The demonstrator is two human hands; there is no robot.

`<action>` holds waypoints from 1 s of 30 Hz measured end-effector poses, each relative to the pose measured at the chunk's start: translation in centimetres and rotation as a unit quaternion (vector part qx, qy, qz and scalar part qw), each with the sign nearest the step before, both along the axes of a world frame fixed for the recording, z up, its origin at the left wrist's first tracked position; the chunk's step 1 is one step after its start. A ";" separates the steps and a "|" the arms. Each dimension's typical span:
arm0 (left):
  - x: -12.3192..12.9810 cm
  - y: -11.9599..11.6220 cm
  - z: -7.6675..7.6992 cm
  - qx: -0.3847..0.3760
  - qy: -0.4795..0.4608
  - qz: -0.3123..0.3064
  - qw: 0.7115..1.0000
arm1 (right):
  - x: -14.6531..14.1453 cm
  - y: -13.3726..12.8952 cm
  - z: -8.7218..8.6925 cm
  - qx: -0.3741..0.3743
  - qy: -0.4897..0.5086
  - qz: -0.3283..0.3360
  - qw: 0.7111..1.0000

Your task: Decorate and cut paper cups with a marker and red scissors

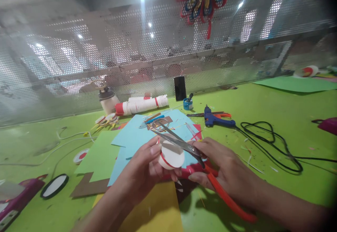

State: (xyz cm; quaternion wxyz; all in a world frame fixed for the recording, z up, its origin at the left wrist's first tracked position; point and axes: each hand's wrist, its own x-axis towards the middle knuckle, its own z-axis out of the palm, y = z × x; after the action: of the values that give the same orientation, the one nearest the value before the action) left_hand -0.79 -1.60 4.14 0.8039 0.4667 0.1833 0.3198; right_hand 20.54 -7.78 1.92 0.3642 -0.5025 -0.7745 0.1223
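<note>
In the head view, my left hand (143, 165) is closed round a small white paper disc piece (172, 156) with a red stripe along its rim. My right hand (223, 165) grips a pair of scissors (226, 200) with red-orange handles. Their metal blades are parted and lie across the top of the white piece; I cannot tell whether they touch it. Small white scraps show just below my left fingers. Under both hands are stacked sheets of light blue paper (123, 132), with a yellow sheet (155, 211) nearer to me.
A blue glue gun (217, 120) with a looping black cord (283, 154) lies right. Behind stand a phone (180, 88), a blue jar (187, 104), a white paper roll (144, 105) and a spray bottle (108, 100). At left are a round mirror-like disc (54, 186) and a purple device (19, 200).
</note>
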 end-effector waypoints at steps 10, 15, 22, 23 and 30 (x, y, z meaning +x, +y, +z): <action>0.0 0.0 0.4 -0.013 0.003 0.001 1.000 | 0.2 0.1 -0.2 -0.002 -0.005 0.003 1.000; -0.2 0.1 0.4 -0.012 -0.011 -0.004 1.000 | 0.3 0.0 -0.4 -0.004 -0.009 -0.001 1.000; -0.1 0.3 0.1 -0.041 -0.041 0.000 0.998 | 0.2 -0.1 -0.2 -0.014 0.010 0.002 1.000; 0.0 0.3 0.2 -0.036 -0.040 0.020 0.998 | 0.1 -0.1 -0.1 -0.018 0.014 -0.003 1.000; 0.5 -0.1 0.7 -0.006 -0.009 0.128 0.992 | 0.2 0.3 -0.5 -0.023 0.019 -0.047 0.998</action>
State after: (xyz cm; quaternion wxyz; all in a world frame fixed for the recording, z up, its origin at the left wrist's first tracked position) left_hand -0.33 -1.65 4.81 0.7605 0.4318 0.2359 0.4237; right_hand 20.76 -7.48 1.43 0.3726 -0.5445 -0.7397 0.1324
